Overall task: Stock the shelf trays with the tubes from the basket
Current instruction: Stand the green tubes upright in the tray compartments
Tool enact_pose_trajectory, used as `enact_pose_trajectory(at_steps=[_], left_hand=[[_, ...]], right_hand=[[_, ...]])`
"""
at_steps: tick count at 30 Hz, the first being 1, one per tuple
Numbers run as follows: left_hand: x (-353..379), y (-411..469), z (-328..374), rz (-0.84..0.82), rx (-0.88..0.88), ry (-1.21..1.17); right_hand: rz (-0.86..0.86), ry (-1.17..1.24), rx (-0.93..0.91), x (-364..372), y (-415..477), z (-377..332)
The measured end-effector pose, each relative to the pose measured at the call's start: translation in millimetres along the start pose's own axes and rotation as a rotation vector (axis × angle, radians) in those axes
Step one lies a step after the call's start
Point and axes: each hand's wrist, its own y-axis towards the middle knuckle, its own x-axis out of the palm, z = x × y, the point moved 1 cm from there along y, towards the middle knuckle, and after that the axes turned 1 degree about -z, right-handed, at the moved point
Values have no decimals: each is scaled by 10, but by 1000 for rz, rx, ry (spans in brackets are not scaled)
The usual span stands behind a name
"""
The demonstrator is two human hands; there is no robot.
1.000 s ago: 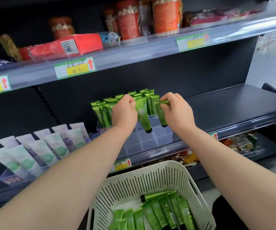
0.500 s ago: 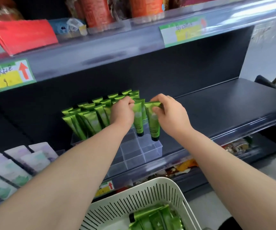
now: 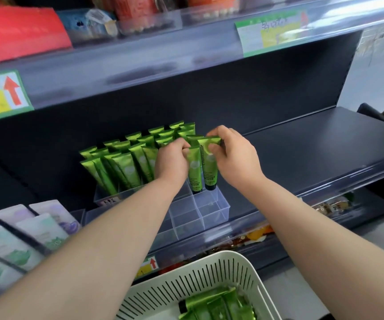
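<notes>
Two tubes going cap-down into the tray (image 3: 223, 205), one per hand.
Left hand (image 3: 171, 163) pinches the left tube (image 3: 194, 172) near its crimped top, fingers curled; right hand (image 3: 235, 158) pinches the right tube (image 3: 210, 168) likewise, thumb on its face. Both tubes stand upright, side by side, with their black caps at the rim of two neighbouring cells on the tray's right, just beside the stocked tubes (image 3: 126, 167) in their rows. The tray sits on the dark shelf (image 3: 325, 146). Step in hand, by my read: seating this pair. Next calls for a straight push down until the caps bottom out, then a release that does not tip the neighbours. Nearer cells are unfilled and spare tubes (image 3: 218, 304) lie in the basket (image 3: 211, 271) below, so the job looks roughly half done.
</notes>
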Motion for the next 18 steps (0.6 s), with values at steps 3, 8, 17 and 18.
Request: enact_pose_trajectory(at_steps=[3, 8, 17, 18], left_hand=[[2, -11, -4, -4, -24, 13], [-54, 3, -35, -22, -53, 34], [-232, -123, -94, -23, 9, 65], [-249, -139, -104, -27, 11, 65]], right_hand=[[17, -19, 1, 39, 20, -19], [-2, -40, -7, 85, 58, -53], [-81, -149, 33, 244, 70, -16], [-90, -150, 44, 261, 61, -3]])
